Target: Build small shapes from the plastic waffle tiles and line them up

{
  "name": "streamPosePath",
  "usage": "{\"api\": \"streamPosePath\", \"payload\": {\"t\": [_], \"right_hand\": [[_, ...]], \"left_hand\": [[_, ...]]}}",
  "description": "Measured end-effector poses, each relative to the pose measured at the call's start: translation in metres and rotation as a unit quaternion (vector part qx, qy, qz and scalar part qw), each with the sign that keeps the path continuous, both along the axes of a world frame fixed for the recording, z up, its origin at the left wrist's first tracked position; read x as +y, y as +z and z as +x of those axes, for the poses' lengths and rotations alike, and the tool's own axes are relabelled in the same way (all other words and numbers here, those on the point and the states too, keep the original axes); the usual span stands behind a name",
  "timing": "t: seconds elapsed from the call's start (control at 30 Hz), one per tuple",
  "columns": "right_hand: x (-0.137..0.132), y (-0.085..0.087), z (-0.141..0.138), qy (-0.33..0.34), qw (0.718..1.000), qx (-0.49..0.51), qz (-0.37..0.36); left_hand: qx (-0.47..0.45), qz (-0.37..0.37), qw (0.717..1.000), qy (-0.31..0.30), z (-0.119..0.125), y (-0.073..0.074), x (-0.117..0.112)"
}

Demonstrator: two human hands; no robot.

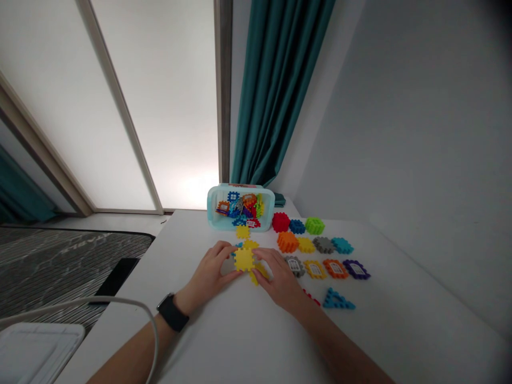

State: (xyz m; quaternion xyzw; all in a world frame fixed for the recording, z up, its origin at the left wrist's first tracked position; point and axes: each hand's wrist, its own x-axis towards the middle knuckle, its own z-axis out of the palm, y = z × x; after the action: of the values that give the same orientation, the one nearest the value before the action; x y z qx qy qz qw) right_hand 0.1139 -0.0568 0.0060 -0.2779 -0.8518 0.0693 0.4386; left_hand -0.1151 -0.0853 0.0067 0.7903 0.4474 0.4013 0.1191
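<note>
Watching from afar through the head camera, I see a person's two bare hands meeting on a white table (224, 346). The left hand (212, 265), with a black watch (173, 312) at its wrist, and the right hand (278, 280) are both half closed. Their fingertips (229, 250) close in from opposite sides on a yellow tile (244, 260), a notched plastic square held just above the middle of the space between them. Both hands seem to have hold of it, though I cannot tell how firmly. A second yellow tile (258, 273) lies against it, partly under the right fingers; I cannot tell whether the two are joined.

Gripping from opposite edges looks right here: it keeps the tile steady and its notches easy to line up.

Just ahead, two small yellow pieces (242, 232) lie near a pale teal bin (212, 205) packed with mixed tiles. To the right, loose rows of tiles spread across the table: solid red, blue, green, orange, yellow, grey and teal ones (306, 245), then window-patterned ones (335, 268). A teal triangle (338, 300) sits nearer the right hand.
</note>
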Motion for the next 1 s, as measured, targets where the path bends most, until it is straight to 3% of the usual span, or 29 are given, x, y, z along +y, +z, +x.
{"api": "streamPosePath", "payload": {"t": [0.27, 0.57, 1.0], "right_hand": [[-0.006, 0.009, 0.0, 0.044, 0.997, -0.03, -0.049], [-0.004, 0.008, 0.0, 0.052, 0.997, -0.01, -0.049], [-0.006, 0.0, -0.005, -0.001, 0.999, 0.036, -0.028]], "left_hand": [[-0.053, -0.03, 0.998, -0.032, 0.004, 0.004, -0.003], [-0.053, -0.024, 0.998, -0.034, 0.004, 0.004, -0.002], [-0.094, -0.018, 0.995, -0.004, 0.012, 0.009, -0.007]]}}
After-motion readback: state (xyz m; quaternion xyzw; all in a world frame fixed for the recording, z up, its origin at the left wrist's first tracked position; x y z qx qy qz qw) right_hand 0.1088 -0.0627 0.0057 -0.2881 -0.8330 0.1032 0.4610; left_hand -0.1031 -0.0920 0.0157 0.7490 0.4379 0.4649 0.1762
